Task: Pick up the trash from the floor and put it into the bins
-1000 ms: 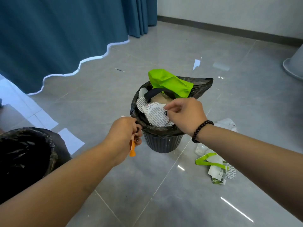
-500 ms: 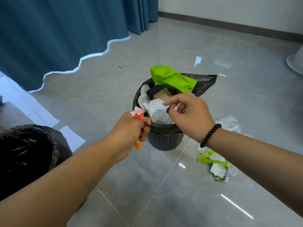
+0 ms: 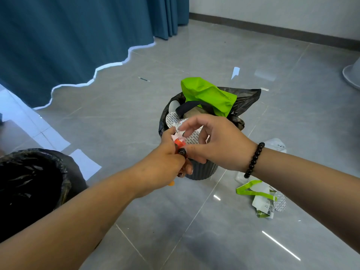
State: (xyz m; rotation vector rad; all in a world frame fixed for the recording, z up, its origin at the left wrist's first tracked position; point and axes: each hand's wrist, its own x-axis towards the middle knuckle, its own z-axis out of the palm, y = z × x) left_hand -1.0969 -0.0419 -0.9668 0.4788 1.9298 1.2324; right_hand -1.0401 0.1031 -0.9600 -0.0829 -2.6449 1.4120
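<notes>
A small grey ribbed bin (image 3: 202, 170) with a black liner stands mid-floor, stuffed with a green bag (image 3: 206, 94) and white printed lids (image 3: 191, 137). My left hand (image 3: 165, 160) grips an orange-red wrapper (image 3: 177, 141) with pink-white scraps at the bin's near rim. My right hand (image 3: 218, 143), with a bead bracelet on the wrist, hovers over the bin with fingers spread loosely around the wrapper's top; it holds nothing that I can see. A larger black-lined bin (image 3: 35, 172) sits at the lower left.
Green-and-white wrappers (image 3: 261, 199) and clear plastic (image 3: 276, 145) lie on the tiles right of the small bin. A paper scrap (image 3: 235, 72) and a thin stick (image 3: 144, 79) lie farther back. Blue curtains (image 3: 68, 36) hang at the left; a white base (image 3: 352, 75) stands far right.
My left hand rose from the bin's side to its rim, bringing the wrapper up. My right hand released the white lid and spread its fingers over the wrapper.
</notes>
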